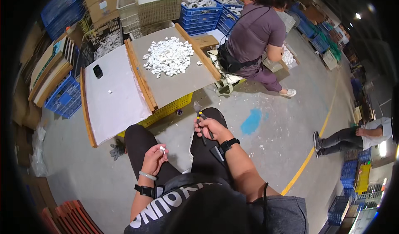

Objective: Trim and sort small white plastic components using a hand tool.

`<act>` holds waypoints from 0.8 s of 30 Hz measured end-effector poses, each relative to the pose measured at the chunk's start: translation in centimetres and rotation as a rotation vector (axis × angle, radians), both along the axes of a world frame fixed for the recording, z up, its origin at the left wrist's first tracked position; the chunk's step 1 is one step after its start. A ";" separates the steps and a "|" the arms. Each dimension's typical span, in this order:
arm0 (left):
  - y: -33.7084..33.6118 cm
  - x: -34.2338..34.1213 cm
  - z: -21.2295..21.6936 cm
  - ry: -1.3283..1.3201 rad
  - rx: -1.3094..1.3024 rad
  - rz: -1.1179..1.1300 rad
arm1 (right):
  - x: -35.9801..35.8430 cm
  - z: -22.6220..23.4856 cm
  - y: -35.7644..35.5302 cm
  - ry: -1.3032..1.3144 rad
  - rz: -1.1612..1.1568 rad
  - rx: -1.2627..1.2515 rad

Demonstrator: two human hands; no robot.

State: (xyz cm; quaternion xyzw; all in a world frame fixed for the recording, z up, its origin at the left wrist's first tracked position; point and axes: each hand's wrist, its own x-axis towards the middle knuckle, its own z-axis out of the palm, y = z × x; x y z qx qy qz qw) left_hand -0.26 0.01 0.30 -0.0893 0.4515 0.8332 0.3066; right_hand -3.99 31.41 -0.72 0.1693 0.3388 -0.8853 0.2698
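My left hand (154, 159) is closed over my left thigh, pinching a small white plastic piece (162, 149) between thumb and fingertips. Above my right thigh, my right hand (211, 128) grips cutting pliers (200, 115) with dark, yellow-trimmed handles, their jaws pointing away from me. Ahead, a pile of small white plastic pieces (168, 56) lies on a grey board (174, 88) with wooden side rails. A white-covered board (116, 117) adjoins it on the left, bearing one lone white piece (110, 92) and a black phone-like object (98, 71).
Under the boards stands a yellow crate (170, 108). Blue crates (201, 18) full of white parts are stacked behind. A person in purple (253, 39) sits at the far right; another person (353, 136) stands farther right. A dark glove (117, 150) lies on the floor near my left knee.
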 end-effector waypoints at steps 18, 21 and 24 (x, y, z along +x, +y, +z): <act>2.3 -2.0 -1.2 -0.117 0.010 -0.098 | -1.2 -2.2 2.4 -0.017 0.043 -0.081; 2.8 -2.0 -1.3 -0.114 -0.016 -0.119 | -0.7 -2.2 2.9 -0.026 0.022 -0.082; 3.3 -2.0 -1.5 -0.119 -0.049 -0.138 | 0.0 -2.3 3.4 -0.004 -0.008 -0.093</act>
